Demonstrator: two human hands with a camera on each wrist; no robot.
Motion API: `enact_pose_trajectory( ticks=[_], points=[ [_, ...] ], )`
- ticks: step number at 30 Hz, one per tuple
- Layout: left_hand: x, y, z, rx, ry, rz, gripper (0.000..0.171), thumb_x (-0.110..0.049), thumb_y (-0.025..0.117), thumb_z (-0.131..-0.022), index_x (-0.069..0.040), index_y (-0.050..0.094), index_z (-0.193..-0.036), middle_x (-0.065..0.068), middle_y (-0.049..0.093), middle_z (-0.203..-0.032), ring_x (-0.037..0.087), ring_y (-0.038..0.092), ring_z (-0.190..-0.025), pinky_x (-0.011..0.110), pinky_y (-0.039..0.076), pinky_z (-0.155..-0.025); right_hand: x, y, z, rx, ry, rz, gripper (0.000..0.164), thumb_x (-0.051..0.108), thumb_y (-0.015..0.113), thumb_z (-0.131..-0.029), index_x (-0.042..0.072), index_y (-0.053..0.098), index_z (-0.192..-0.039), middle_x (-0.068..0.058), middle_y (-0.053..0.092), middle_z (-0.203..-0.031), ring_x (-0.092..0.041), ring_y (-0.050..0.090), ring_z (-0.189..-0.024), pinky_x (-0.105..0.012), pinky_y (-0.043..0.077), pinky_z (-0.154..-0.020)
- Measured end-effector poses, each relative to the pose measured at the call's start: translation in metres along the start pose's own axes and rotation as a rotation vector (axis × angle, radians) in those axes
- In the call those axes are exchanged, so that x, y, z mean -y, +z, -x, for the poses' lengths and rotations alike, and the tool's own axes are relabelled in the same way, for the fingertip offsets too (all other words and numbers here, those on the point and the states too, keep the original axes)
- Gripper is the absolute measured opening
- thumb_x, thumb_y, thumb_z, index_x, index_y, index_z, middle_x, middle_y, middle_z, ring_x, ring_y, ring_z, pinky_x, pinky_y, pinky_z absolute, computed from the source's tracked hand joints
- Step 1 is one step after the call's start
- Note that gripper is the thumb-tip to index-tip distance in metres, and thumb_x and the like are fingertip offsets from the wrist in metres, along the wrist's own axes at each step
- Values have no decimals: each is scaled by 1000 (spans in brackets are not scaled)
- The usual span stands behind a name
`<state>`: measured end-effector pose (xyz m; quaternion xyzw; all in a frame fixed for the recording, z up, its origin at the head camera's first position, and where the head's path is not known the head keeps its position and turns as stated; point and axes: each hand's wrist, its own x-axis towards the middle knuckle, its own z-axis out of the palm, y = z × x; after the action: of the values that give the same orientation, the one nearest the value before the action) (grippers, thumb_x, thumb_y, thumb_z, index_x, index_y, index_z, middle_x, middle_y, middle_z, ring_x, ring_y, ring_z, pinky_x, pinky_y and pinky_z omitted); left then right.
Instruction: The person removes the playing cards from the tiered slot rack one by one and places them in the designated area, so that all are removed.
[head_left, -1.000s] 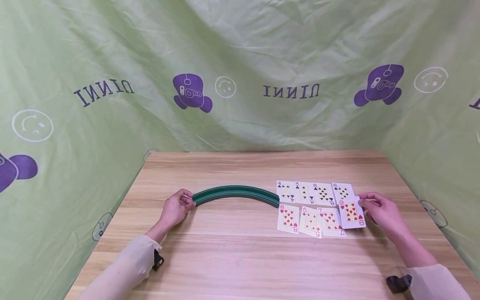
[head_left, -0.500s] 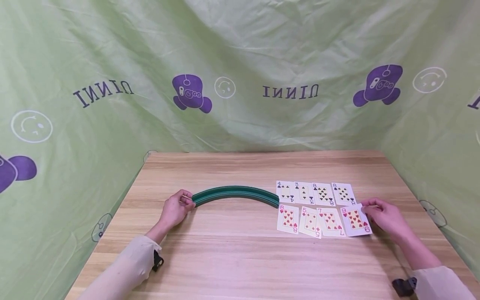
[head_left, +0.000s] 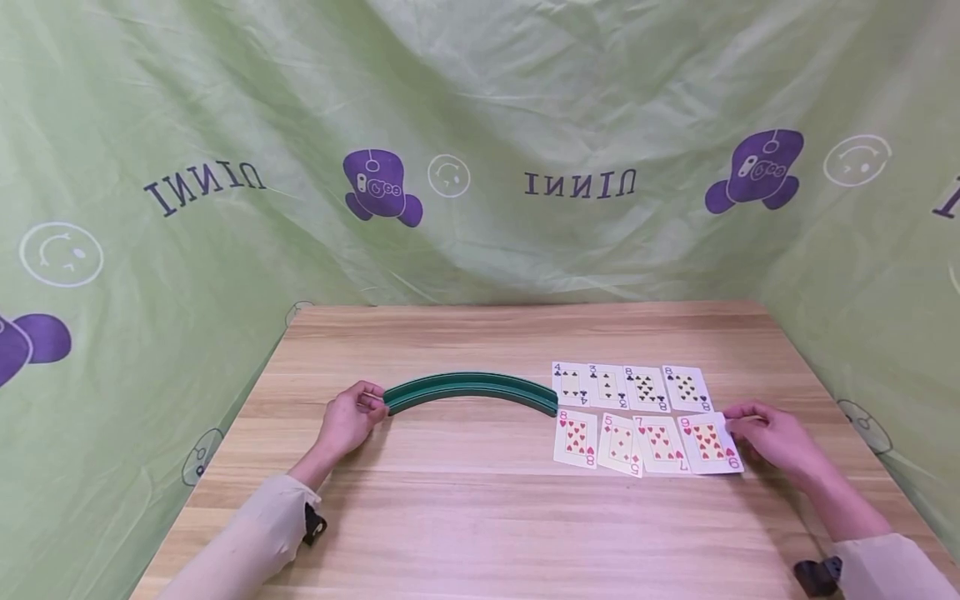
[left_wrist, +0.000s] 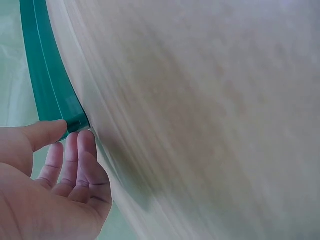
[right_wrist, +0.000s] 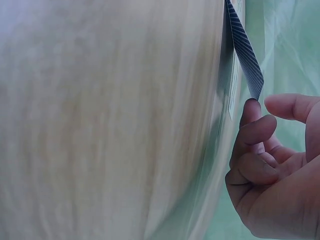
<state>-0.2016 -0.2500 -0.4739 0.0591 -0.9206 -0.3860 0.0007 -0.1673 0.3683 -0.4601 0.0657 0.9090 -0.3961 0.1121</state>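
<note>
In the head view my left hand pinches the left end of a green curved card holder. The left wrist view shows the thumb on top of that end. My right hand is at the right edge of a nine of hearts, the last card in the front row. From the right wrist, this playing card leans with its patterned back showing, its near edge at the index fingertip and the thumb beside it. Left of it lie a seven of hearts, a five of diamonds and an eight of hearts.
A back row of black-suited cards runs behind the red ones, from a four to an eight. The holder's right end reaches both rows. Everything is on a wooden table, with a green printed curtain around it.
My right hand has brought the nine of hearts down and toward the front, from over the back-row eight and the seven of hearts to the row's right end. The left hand stays put.
</note>
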Motion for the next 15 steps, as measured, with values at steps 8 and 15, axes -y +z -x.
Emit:
enact_pose_trajectory(
  ticks=[8,15],
  points=[
    [0,-1,0,8,10,1,19,-6,66,-93,-6,65,-111,10,72,-97,17,68,-86,32,56,-79,-2,-2,2,11,9,-1,45,24,53,-100,-9,51,-130,-8,69,-99,-8,56,-75,-26,49,-62],
    [-2,-6,0,-10,38,-35,17,-10,63,-94,-6,68,-110,10,71,-96,17,66,-83,29,53,-76,-1,-6,2,38,39,-30,46,24,46,-103,-9,46,-134,-7,69,-98,-12,56,-72,-28,48,-60]
  ],
)
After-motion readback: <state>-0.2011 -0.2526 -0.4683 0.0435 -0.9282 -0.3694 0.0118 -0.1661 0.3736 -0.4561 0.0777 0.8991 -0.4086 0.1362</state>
